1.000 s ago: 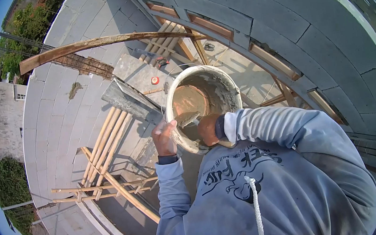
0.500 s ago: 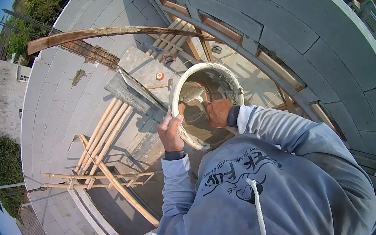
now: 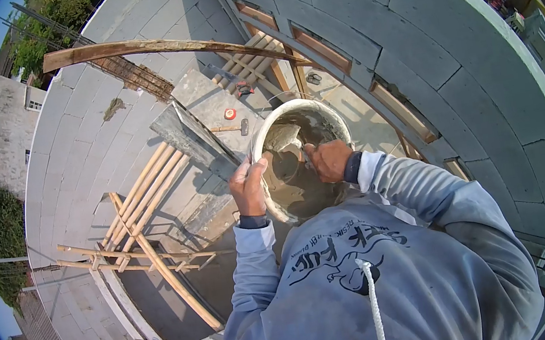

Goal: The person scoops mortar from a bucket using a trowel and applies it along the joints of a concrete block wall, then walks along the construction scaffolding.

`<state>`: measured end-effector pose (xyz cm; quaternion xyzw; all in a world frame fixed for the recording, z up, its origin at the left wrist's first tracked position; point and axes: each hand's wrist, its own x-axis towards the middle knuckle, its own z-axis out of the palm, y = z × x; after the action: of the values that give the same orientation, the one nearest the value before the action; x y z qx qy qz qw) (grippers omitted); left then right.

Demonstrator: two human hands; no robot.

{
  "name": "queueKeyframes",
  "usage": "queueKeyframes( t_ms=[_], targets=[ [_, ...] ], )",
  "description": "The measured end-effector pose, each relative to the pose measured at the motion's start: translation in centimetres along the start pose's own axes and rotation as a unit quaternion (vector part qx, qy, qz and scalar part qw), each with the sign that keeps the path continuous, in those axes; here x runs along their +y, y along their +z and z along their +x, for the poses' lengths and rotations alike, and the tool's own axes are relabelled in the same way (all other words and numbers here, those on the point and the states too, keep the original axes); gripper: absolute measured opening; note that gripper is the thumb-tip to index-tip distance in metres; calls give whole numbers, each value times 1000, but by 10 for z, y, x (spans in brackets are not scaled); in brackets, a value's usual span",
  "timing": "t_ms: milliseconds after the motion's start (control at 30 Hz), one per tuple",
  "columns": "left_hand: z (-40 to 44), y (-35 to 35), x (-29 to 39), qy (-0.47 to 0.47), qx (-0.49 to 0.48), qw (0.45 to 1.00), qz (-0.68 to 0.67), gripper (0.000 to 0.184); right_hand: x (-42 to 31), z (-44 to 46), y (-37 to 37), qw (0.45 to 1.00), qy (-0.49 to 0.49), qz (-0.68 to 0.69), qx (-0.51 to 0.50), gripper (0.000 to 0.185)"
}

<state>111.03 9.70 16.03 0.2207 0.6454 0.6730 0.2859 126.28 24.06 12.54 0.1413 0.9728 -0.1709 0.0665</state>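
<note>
A white bucket (image 3: 260,130) of wet grey mortar (image 3: 289,188) is just in front of my chest. My left hand (image 3: 247,187) grips its left rim, thumb over the edge and fingers outside. Inside the bucket, my right hand (image 3: 330,161) is closed around the handle of a trowel (image 3: 284,137). Mortar coats the trowel's pale blade, which lies toward the far left inside wall. Most of the handle is hidden by my fingers.
Beyond the bucket are a hammer (image 3: 243,127), a red tape measure (image 3: 230,113) and a red-handled saw (image 3: 244,88). Bamboo poles (image 3: 145,193) form scaffolding at left. A curved wooden plank (image 3: 153,46) crosses above. A grey block wall (image 3: 466,75) rises at right.
My right hand has moved right and slightly up toward the bucket's right wall, with the trowel shifting in the mortar. My left hand stays on the rim. The hammer head has come into view.
</note>
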Motion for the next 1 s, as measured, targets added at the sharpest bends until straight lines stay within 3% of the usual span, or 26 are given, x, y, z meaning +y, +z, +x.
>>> queueKeyframes(
  t_ms=[100, 233, 300, 400, 433, 533, 567, 667, 700, 800, 900, 967, 1000],
  targets=[
    [0, 4, -3, -7, -33, 999, 20, 34, 0, 11, 15, 998, 53, 22, 15, 36],
    [4, -1, -15, -23, 11, 1000, -8, 36, 13, 1, 63, 994, 6, 25, -109, 32],
    [2, -5, -10, 24, -3, 997, 79, 38, 15, -3, 70, 984, 5, 53, -172, 29],
    [1, 4, 7, 30, 4, 995, 93, 36, 17, -3, 50, 993, -5, 53, -103, 25],
    [2, 8, 8, 32, 6, 996, 81, 35, 18, -2, 40, 994, -83, -24, -70, 33],
    [5, 13, 4, 48, -17, 995, 90, 33, 4, 5, -6, 998, 51, 17, 42, 36],
    [8, 14, 3, 62, -31, 993, 98, 33, 13, 11, 0, 998, 3, -3, 59, 44],
    [11, 15, -4, 28, -48, 997, 52, 33, 11, 5, 19, 997, 59, 24, 32, 41],
    [13, 15, -8, 33, -39, 998, 39, 33, 17, 4, 42, 999, 27, -24, 23, 28],
    [10, 10, -14, 32, -21, 999, 25, 35, 24, -4, 89, 968, -200, -143, -55, 17],
    [5, 8, -5, 27, -22, 998, 45, 38, 25, 12, 98, 967, -210, -59, -129, 16],
    [4, 7, 1, 31, -31, 997, 56, 40, 15, 13, 94, 969, -125, 12, -211, 18],
    [4, 6, 1, 28, -22, 998, 45, 40, 8, 7, 76, 974, -86, 51, -205, 21]
  ],
)
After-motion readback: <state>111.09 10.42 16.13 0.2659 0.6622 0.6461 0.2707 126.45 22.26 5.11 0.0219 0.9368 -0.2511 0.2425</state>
